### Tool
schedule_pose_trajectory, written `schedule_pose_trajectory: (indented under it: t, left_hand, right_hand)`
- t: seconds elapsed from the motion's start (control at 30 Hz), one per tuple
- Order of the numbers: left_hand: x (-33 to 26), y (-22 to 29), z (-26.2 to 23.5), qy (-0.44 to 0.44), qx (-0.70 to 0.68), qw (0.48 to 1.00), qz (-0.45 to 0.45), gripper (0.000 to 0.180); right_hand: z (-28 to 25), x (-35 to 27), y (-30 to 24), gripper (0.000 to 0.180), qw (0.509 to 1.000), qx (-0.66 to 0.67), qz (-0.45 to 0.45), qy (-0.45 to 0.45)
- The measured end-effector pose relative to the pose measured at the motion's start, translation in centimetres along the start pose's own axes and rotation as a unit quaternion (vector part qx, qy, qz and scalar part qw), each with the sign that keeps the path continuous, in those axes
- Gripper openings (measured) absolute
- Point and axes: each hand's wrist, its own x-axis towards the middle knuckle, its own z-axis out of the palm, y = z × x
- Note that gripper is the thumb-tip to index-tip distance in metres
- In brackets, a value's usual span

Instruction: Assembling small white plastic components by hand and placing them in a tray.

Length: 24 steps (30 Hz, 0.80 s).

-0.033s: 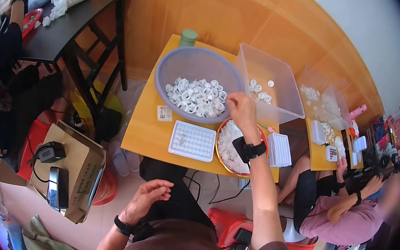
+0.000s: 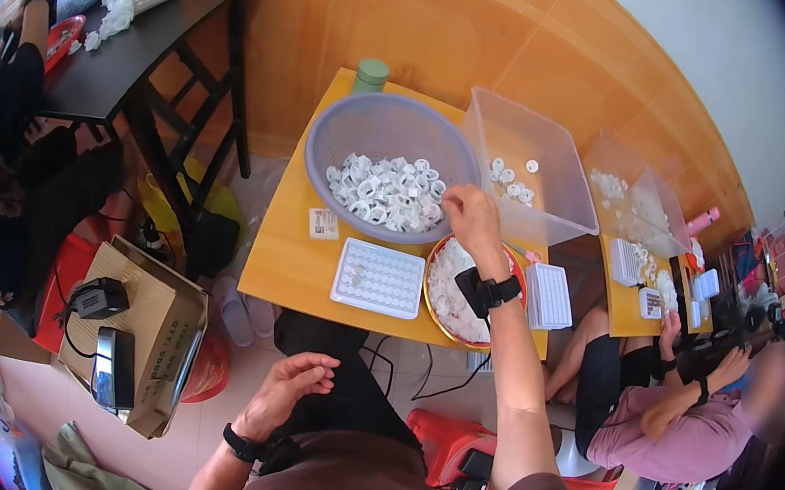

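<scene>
My right hand [image 2: 477, 219] hangs over the right rim of a grey-purple basin [image 2: 400, 112], above a round bowl of small white pieces [image 2: 450, 282]. Its fingers are drawn together in a pinch; whatever they hold is too small to name. In the basin lies a heap of white ring-shaped plastic parts [image 2: 385, 190]. My left hand [image 2: 295, 386] is low, over my lap and apart from the table, its fingers curled and close together; anything inside is hidden. Between the hands, a white tray with rows of round cells [image 2: 378, 280] sits at the table's near edge.
On the yellow table [image 2: 286, 266] stand a clear plastic bin [image 2: 547, 161] with a few white parts, a green jar [image 2: 370, 74], a small card [image 2: 323, 223] and stacked white trays [image 2: 550, 298]. A co-worker in pink [image 2: 675, 431] sits at right. An open carton [image 2: 166, 344] stands left.
</scene>
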Motion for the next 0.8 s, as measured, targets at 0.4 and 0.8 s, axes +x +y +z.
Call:
schedule_pose_trajectory:
  t: [0.4,0.8]
  left_hand:
    - [0.3,-0.1,0.4,0.001,0.005,1.000,-0.007,0.023]
    - [0.5,0.4,1.0,-0.022,0.019,1.000,-0.004,0.024]
  right_hand:
    - [3.8,2.9,2.2,0.019,0.971,-0.135,0.015,-0.198]
    - [3.8,4.3,3.3,0.022,0.975,-0.074,-0.001,-0.208]
